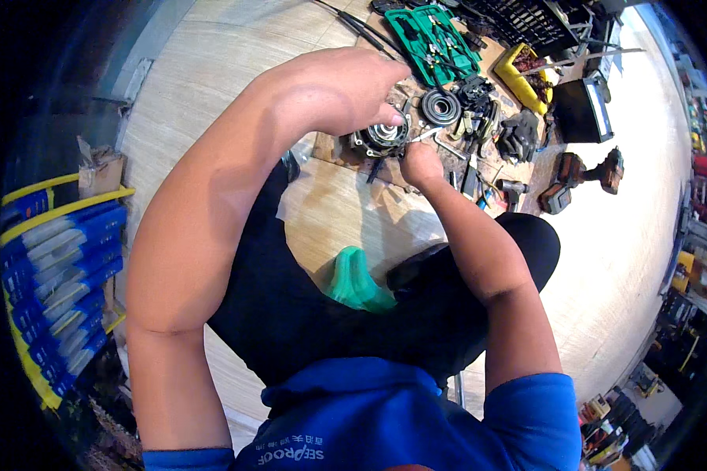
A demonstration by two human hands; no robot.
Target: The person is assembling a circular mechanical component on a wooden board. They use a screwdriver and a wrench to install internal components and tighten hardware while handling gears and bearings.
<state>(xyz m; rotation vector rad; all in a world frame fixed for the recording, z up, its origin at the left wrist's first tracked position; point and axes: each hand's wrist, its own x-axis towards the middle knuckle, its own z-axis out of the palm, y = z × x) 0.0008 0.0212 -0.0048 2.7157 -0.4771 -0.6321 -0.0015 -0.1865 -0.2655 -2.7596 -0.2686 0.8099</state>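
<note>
My left hand (365,93) reaches over a round metal housing (383,141) with bearing-like rings inside. Its thumb lies across the housing's upper side, and the fingers curve round the far side, partly hidden. Close by on the right, my right hand (423,165) is closed in a fist. A slim silver tool (426,135) sticks out from its top toward the housing; its exact kind is too small to tell. A dark ringed pulley-like disc (440,107) lies just beyond the right hand. Beside it is a bent silver hex key (450,149).
Beyond my hands lie an opened green tool case (432,43) and a yellow tray (524,78) of small parts. To the right are dark gloves (518,135), a black box (583,110) and cordless power tools (605,169). A green object (357,281) sits between my legs.
</note>
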